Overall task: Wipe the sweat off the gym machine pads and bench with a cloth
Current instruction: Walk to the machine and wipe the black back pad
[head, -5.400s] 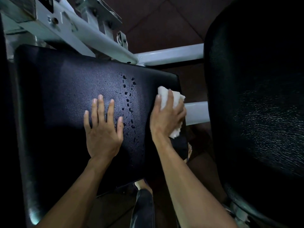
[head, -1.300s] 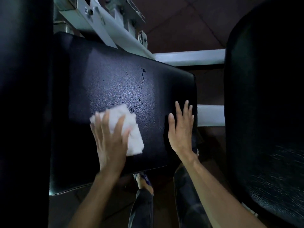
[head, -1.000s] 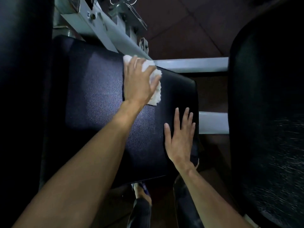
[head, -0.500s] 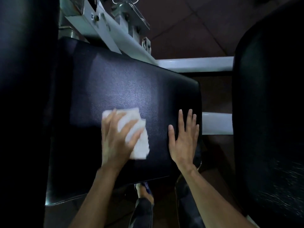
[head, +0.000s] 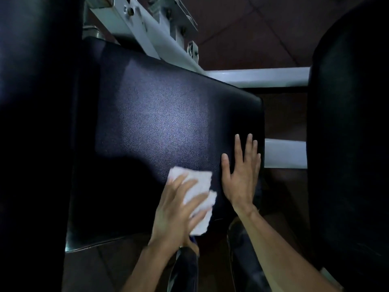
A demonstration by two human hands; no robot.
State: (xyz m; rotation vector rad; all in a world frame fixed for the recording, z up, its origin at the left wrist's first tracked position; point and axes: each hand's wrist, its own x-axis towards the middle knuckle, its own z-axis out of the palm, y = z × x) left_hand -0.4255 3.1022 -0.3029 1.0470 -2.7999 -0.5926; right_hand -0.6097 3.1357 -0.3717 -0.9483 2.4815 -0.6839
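A black padded bench pad (head: 164, 123) fills the middle of the head view, its textured surface showing no droplets. My left hand (head: 176, 209) presses a folded white cloth (head: 200, 197) flat against the pad near its lower front edge; the hand and cloth are motion-blurred. My right hand (head: 242, 173) lies flat on the pad's right side, fingers spread, holding nothing, just right of the cloth.
A second black pad (head: 349, 144) stands at the right, another dark pad (head: 35, 123) at the left. White metal frame bars (head: 259, 76) run behind and to the right of the bench. My legs (head: 185, 270) and a reddish tiled floor (head: 242, 28) show below.
My left hand has swept the cloth up to the pad's far edge, back down, and now right toward my right hand. The droplets seen earlier are gone. The right hand has stayed flat.
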